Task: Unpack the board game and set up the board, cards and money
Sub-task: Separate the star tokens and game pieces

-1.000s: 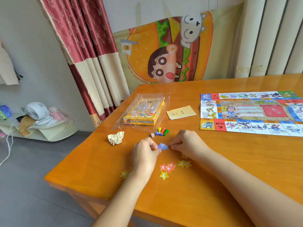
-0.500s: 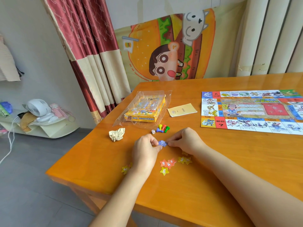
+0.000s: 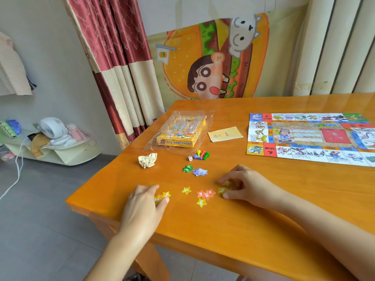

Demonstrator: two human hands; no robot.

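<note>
Small white fan (image 3: 52, 127) sits on a low floor shelf, 9 o'clock off the table (image 3: 203, 240). Left hand (image 3: 145, 203) is palm down near the table's 7 o'clock edge. Its fingers are relaxed and laid flat over the left yellow tokens (image 3: 166, 194), numbered stars that are partly covered, so it's loose contact and no pinch. Crumpled paper ball (image 3: 147, 160) is at 12 o'clock of that hand, apart from it. Game box (image 3: 181, 131) is yellow, lies flat inside an opened clear wrapper, and sits at 1 o'clock of the paper ball. White die (image 3: 190, 158) and four pawns (image 3: 200, 155) (blue, yellow, red, green) are bunched together at 6 o'clock of the box, with the die just beside the pawns at their 9 o'clock. Green star token (image 3: 187, 168) and purple star tokens (image 3: 199, 172) are at 6 o'clock of the pawns, touching each other. Below those are a lone yellow star (image 3: 186, 190), then overlapping red star tokens (image 3: 206, 194) marked 4, and a yellow star marked 3 (image 3: 201, 202) touching them at 6 o'clock. Right hand (image 3: 246, 185) is at 3 o'clock of the red stars. Its fingers and thumb are curled around the right yellow tokens (image 3: 222, 190), gripping them against the tabletop. Pale yellow card (image 3: 225, 134) lies flat at 3 o'clock of the box, between the box and the board (image 3: 310, 137). The board is unfolded flat at the table's 2 o'clock, and its right end is cut off by the frame. No money or card stacks can be made out on the table.
</note>
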